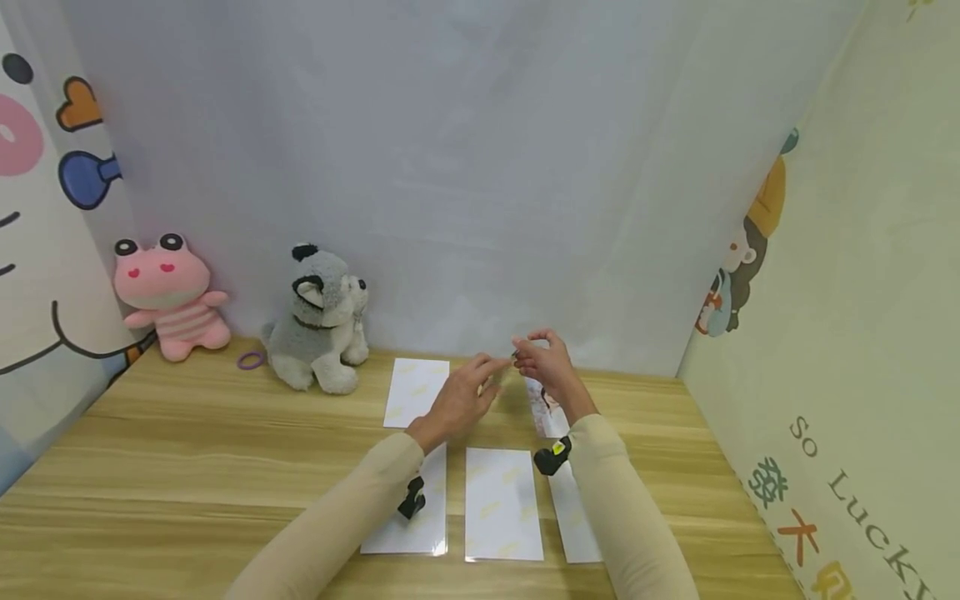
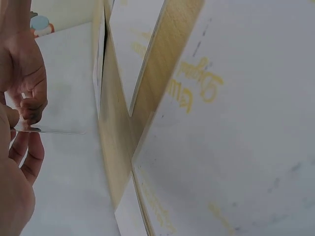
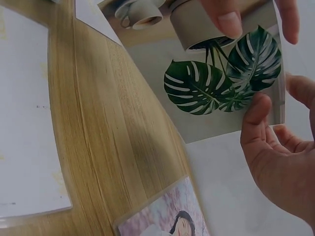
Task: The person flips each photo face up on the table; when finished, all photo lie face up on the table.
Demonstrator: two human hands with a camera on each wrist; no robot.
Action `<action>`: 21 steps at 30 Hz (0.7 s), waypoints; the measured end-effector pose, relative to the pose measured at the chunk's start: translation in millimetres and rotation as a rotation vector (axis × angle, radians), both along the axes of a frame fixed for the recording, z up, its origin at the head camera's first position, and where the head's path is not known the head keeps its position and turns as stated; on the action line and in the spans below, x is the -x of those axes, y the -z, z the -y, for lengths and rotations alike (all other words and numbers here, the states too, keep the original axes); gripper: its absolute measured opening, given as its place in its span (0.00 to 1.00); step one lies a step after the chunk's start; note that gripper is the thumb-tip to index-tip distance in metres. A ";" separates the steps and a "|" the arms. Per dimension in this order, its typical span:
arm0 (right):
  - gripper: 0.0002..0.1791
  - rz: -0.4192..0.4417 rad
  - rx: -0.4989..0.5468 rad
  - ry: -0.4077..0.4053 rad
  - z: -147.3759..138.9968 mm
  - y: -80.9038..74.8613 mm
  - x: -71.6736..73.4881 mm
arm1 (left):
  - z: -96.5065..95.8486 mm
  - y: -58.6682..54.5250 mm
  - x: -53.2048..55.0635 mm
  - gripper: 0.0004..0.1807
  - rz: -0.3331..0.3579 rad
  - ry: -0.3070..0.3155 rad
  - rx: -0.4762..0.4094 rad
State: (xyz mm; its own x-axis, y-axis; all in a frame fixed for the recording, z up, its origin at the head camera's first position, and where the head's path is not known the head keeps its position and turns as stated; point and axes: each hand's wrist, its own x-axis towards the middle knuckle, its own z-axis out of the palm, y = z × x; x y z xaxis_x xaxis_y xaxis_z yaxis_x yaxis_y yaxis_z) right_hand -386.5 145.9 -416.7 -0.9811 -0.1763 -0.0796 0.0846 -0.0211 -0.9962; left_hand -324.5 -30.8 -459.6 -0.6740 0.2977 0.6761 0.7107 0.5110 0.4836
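A glossy photo card (image 3: 197, 93) printed with a potted monstera and a cup is held up between both hands; in the left wrist view it shows edge-on. My left hand (image 1: 465, 396) pinches it, its thumb on the printed face in the right wrist view. My right hand (image 1: 551, 367) pinches the card's edge near the leaves, thumb in front and fingers behind. Below the right hand, a photo card with a person among pink blossoms (image 1: 553, 412) lies face up. White-backed cards lie around the forearms: far left (image 1: 414, 392), near left (image 1: 416, 529), middle (image 1: 502, 504) and right (image 1: 576, 517).
A grey-and-white plush dog (image 1: 318, 325) sits at the back left of the wooden table (image 1: 187, 467). Beside it are a purple ring (image 1: 251, 360) and a pink plush frog (image 1: 168, 296). A pale curtain (image 1: 480, 183) hangs close behind the table.
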 end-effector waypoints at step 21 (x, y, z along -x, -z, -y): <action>0.30 -0.047 -0.130 0.047 0.8 0.6 -0.2 | -3.5 2.0 1.2 0.22 0.020 -0.086 -0.116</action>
State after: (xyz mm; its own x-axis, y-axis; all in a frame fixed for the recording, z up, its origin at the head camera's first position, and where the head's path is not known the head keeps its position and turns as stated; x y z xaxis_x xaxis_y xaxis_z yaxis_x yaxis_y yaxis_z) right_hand -386.3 145.2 -417.3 -0.9913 -0.1210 -0.0525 0.0398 0.1054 -0.9936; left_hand -325.8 -27.3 -461.6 -0.7072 0.1591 0.6889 0.6565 0.5096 0.5562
